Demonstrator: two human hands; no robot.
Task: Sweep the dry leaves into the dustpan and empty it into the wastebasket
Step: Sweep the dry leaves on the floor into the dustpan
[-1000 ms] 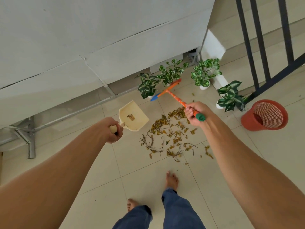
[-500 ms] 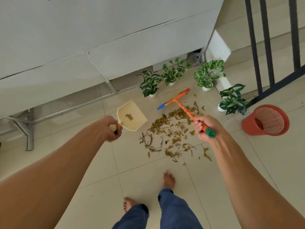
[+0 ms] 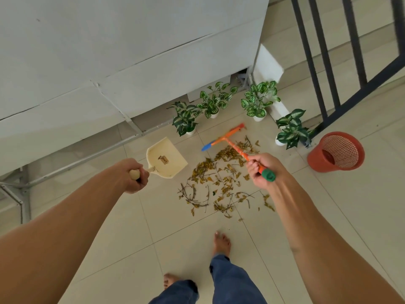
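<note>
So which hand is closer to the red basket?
The right hand. It grips the broom with only bare floor between it and the red basket. The left hand holds the dustpan across the leaves.

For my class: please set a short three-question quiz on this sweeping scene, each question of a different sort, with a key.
1. True or false: the dustpan already holds a heap of dry leaves.
2. Which hand grips the orange broom? A) left hand B) right hand C) neither
3. Fill in: the red wastebasket stands on the floor to the person's ____.

Key: 1 false, only a small label shows inside it; 2 B; 3 right, beside a potted plant.
</note>
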